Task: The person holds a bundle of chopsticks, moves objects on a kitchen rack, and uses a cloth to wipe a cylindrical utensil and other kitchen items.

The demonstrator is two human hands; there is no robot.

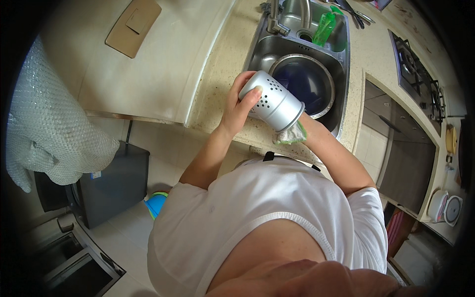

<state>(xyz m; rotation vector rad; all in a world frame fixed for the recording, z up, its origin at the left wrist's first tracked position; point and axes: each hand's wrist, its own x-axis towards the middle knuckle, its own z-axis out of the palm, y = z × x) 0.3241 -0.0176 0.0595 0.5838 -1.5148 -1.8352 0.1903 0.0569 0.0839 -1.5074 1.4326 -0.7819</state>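
My left hand [237,105] grips the closed end of a silver metal utensil holder [280,107] with round holes in its side, thumb on top. The holder lies tilted over the sink's near edge, its mouth towards me and to the right. My right forearm [332,144] runs into that mouth, so the right hand is hidden inside. A whitish cloth with a green edge [291,136] hangs out of the mouth beside the wrist. Just beyond the holder, a round steel basin [331,80] with dark contents sits in the double-bowl sink [347,61].
A faucet [274,24] stands on the sink's left side. In the far bowl is a green pump bottle [325,28]. Knives [358,16] lie beyond on the counter [217,83], and a gas stove [412,67] is to the right. Bubble wrap [63,122] hangs at left.
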